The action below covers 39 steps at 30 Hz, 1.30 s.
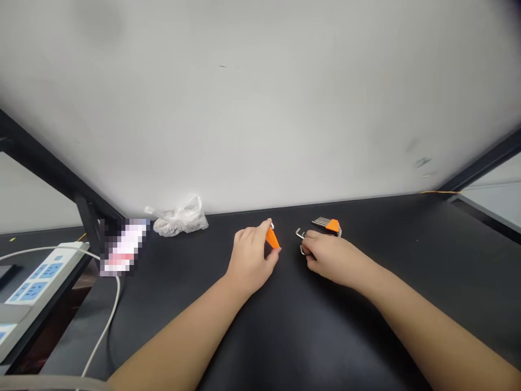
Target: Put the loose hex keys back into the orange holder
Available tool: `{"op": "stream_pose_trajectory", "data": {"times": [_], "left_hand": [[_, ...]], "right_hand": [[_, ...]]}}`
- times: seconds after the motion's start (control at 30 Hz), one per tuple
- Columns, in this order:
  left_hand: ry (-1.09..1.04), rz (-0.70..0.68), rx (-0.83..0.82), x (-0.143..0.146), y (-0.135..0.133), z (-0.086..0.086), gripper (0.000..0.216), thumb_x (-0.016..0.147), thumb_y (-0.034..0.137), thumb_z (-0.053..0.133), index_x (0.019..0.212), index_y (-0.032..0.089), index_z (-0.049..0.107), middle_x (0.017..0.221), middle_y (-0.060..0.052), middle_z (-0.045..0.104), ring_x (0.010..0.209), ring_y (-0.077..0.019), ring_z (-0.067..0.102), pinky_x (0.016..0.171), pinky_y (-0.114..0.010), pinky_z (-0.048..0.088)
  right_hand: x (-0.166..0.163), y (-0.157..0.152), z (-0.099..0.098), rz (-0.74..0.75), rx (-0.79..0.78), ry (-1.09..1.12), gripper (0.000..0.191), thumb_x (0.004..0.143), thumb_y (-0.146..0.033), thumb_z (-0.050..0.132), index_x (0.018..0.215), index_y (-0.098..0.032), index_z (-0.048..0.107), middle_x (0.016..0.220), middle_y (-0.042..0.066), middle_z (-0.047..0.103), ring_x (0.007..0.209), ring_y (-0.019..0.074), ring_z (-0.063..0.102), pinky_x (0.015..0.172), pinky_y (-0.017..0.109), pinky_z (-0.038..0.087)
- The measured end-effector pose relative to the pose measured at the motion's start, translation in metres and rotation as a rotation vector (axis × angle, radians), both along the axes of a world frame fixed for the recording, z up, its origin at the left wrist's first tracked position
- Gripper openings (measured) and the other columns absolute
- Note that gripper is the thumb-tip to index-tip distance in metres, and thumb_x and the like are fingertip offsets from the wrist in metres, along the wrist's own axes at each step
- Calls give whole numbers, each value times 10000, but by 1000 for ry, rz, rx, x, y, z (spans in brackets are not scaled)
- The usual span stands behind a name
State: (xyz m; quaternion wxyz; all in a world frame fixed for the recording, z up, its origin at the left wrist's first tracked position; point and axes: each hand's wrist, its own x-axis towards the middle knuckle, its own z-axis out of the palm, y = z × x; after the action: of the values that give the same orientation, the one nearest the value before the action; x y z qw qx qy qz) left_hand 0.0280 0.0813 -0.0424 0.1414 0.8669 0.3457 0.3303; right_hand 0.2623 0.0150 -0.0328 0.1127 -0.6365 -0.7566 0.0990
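Note:
My left hand [252, 255] grips an orange hex key holder [272, 238] between thumb and fingers. A bit of bright metal shows at the holder's upper end. To the right, my right hand [328, 254] has its fingers closed around loose L-shaped hex keys [300, 233]; their bent silver ends stick out to the left. How many keys it holds is hidden by the fingers. Just behind that hand lies a second orange holder [334, 224] filled with several hex keys, on the black tabletop [280, 315].
A tied clear plastic bag [181, 217] lies against the white wall [260, 108] at the back left. A pixelated flat item [124, 247] is left of it. Further left are a white power strip [40, 282] and a white cable [112, 309]. Black frame bars slope along both sides.

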Motion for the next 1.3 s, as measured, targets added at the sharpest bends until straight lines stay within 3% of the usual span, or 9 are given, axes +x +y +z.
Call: {"op": "stream_pose_trajectory", "data": {"times": [0.1,0.2,0.3,0.4,0.47,0.6,1.07,1.17,1.3], "left_hand": [[-14,-67,81,4,-7,1,645,910,241,663,1485,269,373,1248,-83,687,1123,-283,637,1031,-505,435],[-45,-79,71,6,-10,1,658,901,269,680,1485,271,376,1265,-87,685,1114,-286,647,1022,-511,449],[-90,-18,-20,7,-9,-3,654,865,287,726,1445,266,425,1275,-83,678,1107,-278,655,1000,-499,479],[-108,-17,-105,7,-9,-7,659,825,285,764,1407,271,454,1244,-69,690,1091,-272,661,990,-495,499],[-98,-41,-123,7,-10,-8,654,824,285,763,1401,275,454,1242,-67,693,1085,-274,663,991,-507,500],[-82,-84,-125,6,-12,-6,656,844,280,741,1421,277,429,1276,-74,684,1108,-282,663,1022,-539,480],[-196,-128,-234,9,-11,-10,687,810,310,786,1414,285,461,1191,-43,712,1068,-242,682,1039,-499,523],[-230,-101,-295,9,-10,-11,687,804,294,796,1415,297,481,1217,-50,709,1110,-254,681,1038,-501,530],[-280,-126,-377,9,-9,-11,675,834,276,775,1439,295,477,1221,-69,712,1116,-253,691,1016,-478,551]], "right_hand": [[-5,0,3,-1,-19,227,131,781,-117,635,723,-224,586,757,28,630,610,157,548,538,295,385],[-4,1,7,-42,-64,711,79,838,-220,683,887,-249,628,719,-8,617,593,150,558,534,288,451],[-5,1,9,-61,-72,1146,402,837,-300,764,1211,-287,618,875,5,661,659,160,623,584,323,547],[-10,3,8,-134,-16,1280,400,826,-338,808,1201,-260,693,900,32,685,656,161,645,635,361,586],[-15,6,5,-205,68,1324,312,815,-364,827,1089,-239,747,879,48,705,689,182,674,685,387,605],[-27,12,3,-286,184,1357,319,783,-403,857,1046,-249,763,851,46,717,743,214,712,751,426,631],[-35,20,3,-300,260,1349,239,820,-363,830,1018,-258,748,790,16,693,709,195,701,734,402,622],[-39,16,-1,-276,233,1249,209,845,-380,801,1012,-262,756,826,32,720,738,219,715,748,427,621],[-38,11,-4,-109,203,903,241,938,-386,682,1149,-309,769,991,62,728,859,244,704,769,427,588]]}}
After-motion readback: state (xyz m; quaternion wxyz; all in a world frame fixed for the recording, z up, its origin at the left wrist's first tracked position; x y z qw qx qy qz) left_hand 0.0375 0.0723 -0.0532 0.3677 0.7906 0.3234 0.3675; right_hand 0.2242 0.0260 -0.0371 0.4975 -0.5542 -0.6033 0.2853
